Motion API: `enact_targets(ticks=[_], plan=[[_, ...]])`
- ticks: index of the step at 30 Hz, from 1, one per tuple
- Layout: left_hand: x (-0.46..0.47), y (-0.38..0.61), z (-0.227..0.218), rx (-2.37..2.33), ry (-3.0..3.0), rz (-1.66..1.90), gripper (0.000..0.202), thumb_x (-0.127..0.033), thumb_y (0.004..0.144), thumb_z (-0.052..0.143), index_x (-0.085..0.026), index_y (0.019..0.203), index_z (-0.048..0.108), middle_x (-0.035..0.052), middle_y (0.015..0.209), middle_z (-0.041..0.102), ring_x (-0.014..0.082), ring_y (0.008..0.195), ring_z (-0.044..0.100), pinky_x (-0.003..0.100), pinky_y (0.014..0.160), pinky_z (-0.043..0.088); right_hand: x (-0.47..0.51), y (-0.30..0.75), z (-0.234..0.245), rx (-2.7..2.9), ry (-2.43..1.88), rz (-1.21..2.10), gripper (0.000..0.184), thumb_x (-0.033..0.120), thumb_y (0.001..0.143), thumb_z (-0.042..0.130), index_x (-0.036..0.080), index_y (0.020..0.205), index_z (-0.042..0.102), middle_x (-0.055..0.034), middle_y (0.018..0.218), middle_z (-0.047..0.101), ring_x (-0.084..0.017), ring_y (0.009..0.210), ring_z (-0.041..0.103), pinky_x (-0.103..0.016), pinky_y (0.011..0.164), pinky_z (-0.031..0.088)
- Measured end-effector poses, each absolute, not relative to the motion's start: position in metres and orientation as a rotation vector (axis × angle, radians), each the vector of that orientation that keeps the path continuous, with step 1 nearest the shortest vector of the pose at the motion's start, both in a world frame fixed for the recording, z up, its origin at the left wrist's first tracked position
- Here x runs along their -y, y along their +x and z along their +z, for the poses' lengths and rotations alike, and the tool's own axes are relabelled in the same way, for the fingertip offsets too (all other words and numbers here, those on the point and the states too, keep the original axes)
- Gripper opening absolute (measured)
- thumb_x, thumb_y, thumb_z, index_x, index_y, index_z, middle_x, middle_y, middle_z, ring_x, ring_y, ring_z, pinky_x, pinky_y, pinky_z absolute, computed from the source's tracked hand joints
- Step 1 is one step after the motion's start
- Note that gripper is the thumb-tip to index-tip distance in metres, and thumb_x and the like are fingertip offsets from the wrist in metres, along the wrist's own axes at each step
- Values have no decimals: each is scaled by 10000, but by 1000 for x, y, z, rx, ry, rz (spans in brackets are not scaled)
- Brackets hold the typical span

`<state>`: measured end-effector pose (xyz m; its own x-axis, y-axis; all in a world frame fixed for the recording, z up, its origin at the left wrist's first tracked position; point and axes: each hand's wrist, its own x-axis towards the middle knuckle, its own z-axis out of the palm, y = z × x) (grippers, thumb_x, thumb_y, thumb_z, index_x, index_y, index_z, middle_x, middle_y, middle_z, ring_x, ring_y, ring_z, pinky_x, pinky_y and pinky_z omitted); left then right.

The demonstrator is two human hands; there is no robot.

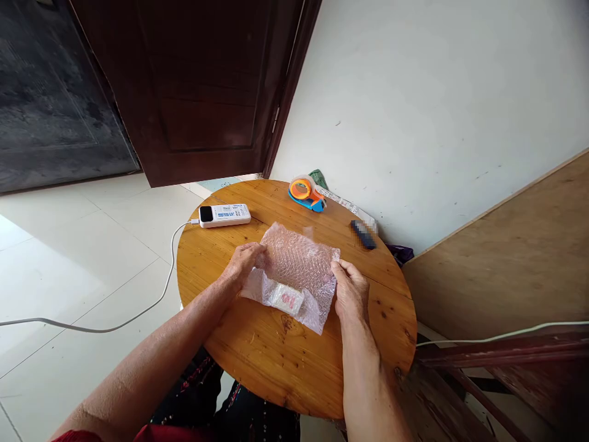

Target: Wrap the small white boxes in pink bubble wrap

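Note:
A sheet of pinkish bubble wrap is spread over the middle of the round wooden table. On its near part lies a small white block with red marks, partly covered by a fold of the wrap. My left hand pinches the wrap's left edge, fingers closed on it. At the right edge, my right hand grips the wrap between thumb and fingers near its upper corner.
An orange and blue tape dispenser stands at the table's far edge. A white power bank with a cable lies far left. A dark, blurred-out object sits far right, near the wall.

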<state>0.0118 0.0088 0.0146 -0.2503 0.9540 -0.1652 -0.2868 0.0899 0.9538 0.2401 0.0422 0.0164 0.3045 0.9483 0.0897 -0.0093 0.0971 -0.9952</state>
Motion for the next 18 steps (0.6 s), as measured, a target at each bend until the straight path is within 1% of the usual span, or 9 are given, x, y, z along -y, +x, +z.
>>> enact_targets(ticks=[2, 4, 6, 7, 8, 10, 12, 15, 18], plan=[[-8, 11, 15, -1265, 773, 1437, 321, -413, 700, 689, -187, 544, 522, -28, 505, 512, 143, 556, 509, 251, 569, 393, -44, 242, 16, 1005, -1279, 926, 358, 445, 584, 799, 166, 777, 684, 41, 597, 590, -132, 539, 495, -261, 534, 390], [-8, 12, 15, -1284, 778, 1457, 330, -421, 712, 677, -191, 549, 506, -37, 493, 472, 132, 544, 478, 244, 554, 376, -45, 244, 13, 1037, -1297, 914, 352, 443, 602, 771, 170, 801, 673, 40, 589, 588, -142, 534, 509, -271, 535, 405], [-8, 14, 16, -1301, 777, 1484, 296, -428, 733, 652, -187, 610, 534, -41, 511, 460, 122, 534, 455, 236, 538, 365, -48, 248, 11, 1076, -1314, 882, 351, 434, 602, 754, 171, 816, 664, 24, 625, 614, -155, 570, 538, -280, 561, 429], [-8, 14, 17, -1309, 775, 1499, 266, -427, 745, 640, -181, 675, 567, -38, 540, 482, 123, 543, 463, 235, 539, 369, -49, 250, 10, 1091, -1331, 861, 354, 433, 601, 746, 171, 824, 662, 12, 658, 631, -161, 596, 552, -283, 576, 439], [-8, 13, 18, -1317, 767, 1517, 247, -420, 753, 633, -175, 761, 597, -28, 591, 521, 128, 570, 485, 234, 552, 383, -50, 251, 9, 1101, -1357, 826, 361, 437, 604, 737, 170, 835, 663, 0, 692, 644, -168, 623, 565, -286, 585, 446], [-7, 11, 19, -1350, 782, 1572, 285, -396, 767, 635, -169, 938, 622, 7, 753, 612, 148, 685, 553, 244, 623, 429, -51, 254, 10, 1128, -1407, 718, 369, 449, 630, 715, 168, 866, 670, -21, 762, 661, -182, 681, 586, -285, 597, 451], [-4, 7, 21, -1428, 862, 1636, 319, -379, 784, 638, -168, 1023, 629, 43, 907, 651, 177, 815, 588, 271, 725, 458, -48, 253, 14, 1150, -1400, 599, 363, 460, 676, 694, 170, 893, 673, -30, 807, 664, -189, 726, 604, -278, 597, 449], [4, 4, 24, -1572, 1112, 1670, 273, -353, 815, 611, -175, 1016, 662, 78, 1031, 667, 231, 948, 592, 326, 836, 460, -41, 247, 24, 1170, -1227, 591, 343, 463, 729, 696, 178, 916, 660, -32, 833, 669, -179, 727, 623, -267, 589, 452], [10, 3, 31, -1569, 1424, 1544, 217, -337, 834, 598, -194, 962, 700, 84, 1039, 685, 264, 1008, 591, 359, 898, 449, -33, 240, 32, 1265, -1034, 862, 343, 461, 743, 722, 194, 945, 650, -52, 907, 694, -183, 742, 646, -299, 642, 504]])
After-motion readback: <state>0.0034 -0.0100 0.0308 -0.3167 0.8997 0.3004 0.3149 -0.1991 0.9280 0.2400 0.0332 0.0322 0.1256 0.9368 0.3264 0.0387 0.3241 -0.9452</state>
